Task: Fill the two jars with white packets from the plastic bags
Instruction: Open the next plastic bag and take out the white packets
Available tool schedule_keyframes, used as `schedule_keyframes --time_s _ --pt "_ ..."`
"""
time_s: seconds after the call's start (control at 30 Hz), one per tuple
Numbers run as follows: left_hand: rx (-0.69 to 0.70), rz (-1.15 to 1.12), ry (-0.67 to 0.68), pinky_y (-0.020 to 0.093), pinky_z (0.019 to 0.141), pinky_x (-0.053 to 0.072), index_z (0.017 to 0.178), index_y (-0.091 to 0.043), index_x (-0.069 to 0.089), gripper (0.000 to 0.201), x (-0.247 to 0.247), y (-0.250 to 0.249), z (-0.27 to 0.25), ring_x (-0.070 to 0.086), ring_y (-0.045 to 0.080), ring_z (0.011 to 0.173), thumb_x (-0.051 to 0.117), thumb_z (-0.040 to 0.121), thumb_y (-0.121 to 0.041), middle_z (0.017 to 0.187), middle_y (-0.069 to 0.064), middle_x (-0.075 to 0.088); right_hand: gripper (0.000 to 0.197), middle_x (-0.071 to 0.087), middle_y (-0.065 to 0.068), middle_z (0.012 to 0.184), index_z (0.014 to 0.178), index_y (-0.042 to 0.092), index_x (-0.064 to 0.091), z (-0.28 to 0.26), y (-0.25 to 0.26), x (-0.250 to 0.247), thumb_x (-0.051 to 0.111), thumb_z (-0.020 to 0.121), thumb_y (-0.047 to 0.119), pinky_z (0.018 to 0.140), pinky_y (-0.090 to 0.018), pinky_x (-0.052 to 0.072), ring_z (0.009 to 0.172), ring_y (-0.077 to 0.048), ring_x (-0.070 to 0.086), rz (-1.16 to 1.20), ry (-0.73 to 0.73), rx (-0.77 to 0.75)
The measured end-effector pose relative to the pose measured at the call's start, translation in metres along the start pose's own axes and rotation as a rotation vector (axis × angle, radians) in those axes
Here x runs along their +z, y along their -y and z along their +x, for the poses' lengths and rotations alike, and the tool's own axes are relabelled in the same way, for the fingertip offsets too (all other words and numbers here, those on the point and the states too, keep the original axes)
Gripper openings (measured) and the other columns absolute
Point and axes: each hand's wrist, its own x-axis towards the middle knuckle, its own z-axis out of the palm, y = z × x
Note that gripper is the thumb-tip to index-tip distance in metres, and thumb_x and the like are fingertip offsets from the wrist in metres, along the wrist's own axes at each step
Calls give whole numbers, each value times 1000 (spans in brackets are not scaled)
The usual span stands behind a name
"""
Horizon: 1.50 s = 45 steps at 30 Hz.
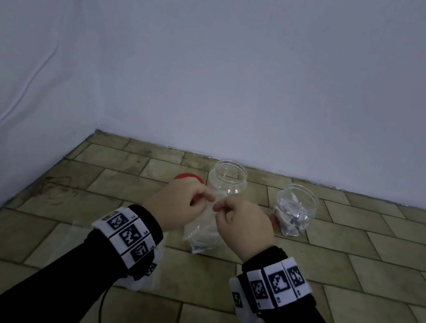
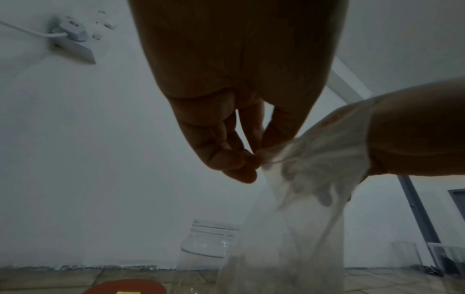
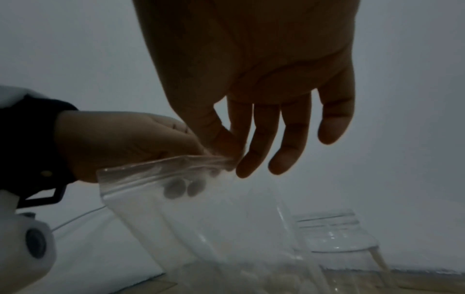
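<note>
A clear zip-top plastic bag (image 1: 202, 233) hangs between both hands, with pale packets in its bottom. My left hand (image 1: 178, 203) pinches one side of the bag's top edge (image 2: 271, 159), and my right hand (image 1: 238, 220) pinches the other side (image 3: 226, 157) with thumb and forefinger. Behind the bag stands a clear jar (image 1: 227, 181), open and seemingly empty. To the right a second clear jar (image 1: 295, 210) holds several white packets. In the right wrist view the bag (image 3: 188, 208) hangs in front of a jar (image 3: 337, 234).
A red lid (image 1: 187, 178) lies on the tiled floor behind my left hand, seen also in the left wrist view (image 2: 125, 286). Another clear bag (image 1: 146, 272) lies under my left wrist. White walls close the back and left; a white cable (image 1: 30, 78) runs down the left wall.
</note>
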Motion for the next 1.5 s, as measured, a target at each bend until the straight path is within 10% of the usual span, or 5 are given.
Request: schedule_keyframes --time_s 0.77,0.93,1.2,1.3,1.5 --pt "22 19 169 15 64 40 104 -29 65 22 -10 2 27 55 0 70 62 87 -42 85 -13 62 14 67 11 94 97 28 68 1 -39 -50 58 88 31 77 -28 53 85 -8 61 -58 135 210" --pt "-184 196 332 25 72 44 110 -19 57 37 35 30 20 58 10 84 37 97 -48 96 -8 61 44 57 2 64 77 15 66 -14 -75 -37 36 99 38 47 -18 32 55 -7 50 -176 75 343" --pt "-293 161 408 23 53 35 66 -18 54 40 90 42 23 49 12 57 43 98 -39 62 -3 54 56 54 -5 99 88 16 72 -38 -99 -25 33 95 55 81 -32 44 93 -21 55 153 -95 469" --pt "-339 95 463 32 75 50 97 -14 67 46 105 46 26 64 19 82 41 94 -52 90 3 70 38 63 0 80 73 19 67 -40 -103 -27 49 91 48 60 -25 42 74 -15 60 271 -95 462" --pt "-376 41 363 27 62 37 79 -11 66 31 112 47 28 49 15 66 60 90 -39 72 11 63 11 68 4 83 86 20 64 -43 -117 -22 63 85 31 66 -28 53 78 -13 64 226 -62 519"
